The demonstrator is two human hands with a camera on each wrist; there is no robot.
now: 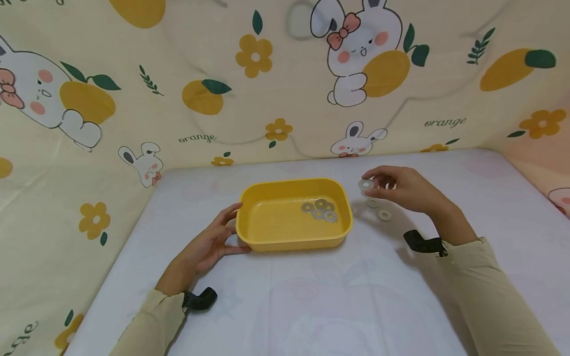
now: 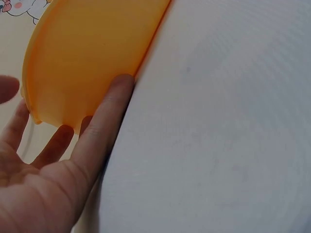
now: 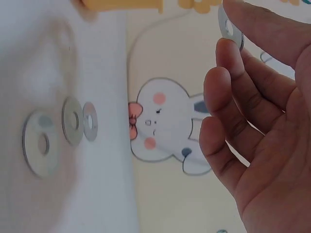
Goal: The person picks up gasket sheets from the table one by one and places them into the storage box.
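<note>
A metal washer [image 3: 229, 26] is pinched between the thumb and a fingertip of my right hand [image 1: 401, 187], held above the table to the right of a yellow tray [image 1: 285, 244]. Below that hand, loose washers lie on the cloth, one of them the nearest washer [image 1: 385, 215]; the right wrist view shows three, including a large washer [image 3: 41, 144]. Several washers [image 1: 330, 216] lie in the right part of the tray. My left hand [image 1: 207, 245] spans the tray's left end, its thumb [image 2: 104, 121] extended along the near side and its other fingers touching the end wall.
A white cloth [image 1: 289, 301] covers the table. Behind it and at the left hangs a cream backdrop [image 1: 249, 104] printed with rabbits, oranges and flowers. Black wrist devices sit at the left cuff [image 1: 200, 299] and the right cuff [image 1: 423, 243].
</note>
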